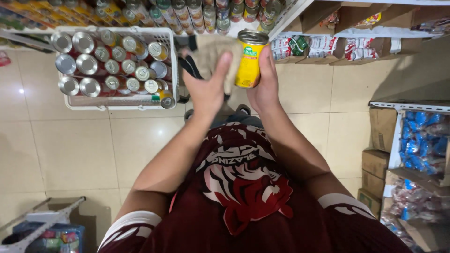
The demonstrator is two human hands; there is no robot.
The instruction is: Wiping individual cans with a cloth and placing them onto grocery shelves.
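Observation:
My right hand [264,84] grips a yellow-labelled tin can [249,60] with a silver top, held upright in front of my chest. My left hand [207,87] presses a beige cloth [209,52] against the can's left side; the thumb lies over the cloth. Both hands are raised above the tiled floor, just right of a white basket. Part of the can's far side is hidden by the cloth and my fingers.
A white plastic basket [174,61] full of several cans stands on the floor at the left. Shelves with jars [197,14] run along the top. Cardboard boxes and packets [328,44] fill shelves at upper right, more boxes [382,129] at right. A crate [51,229] sits lower left.

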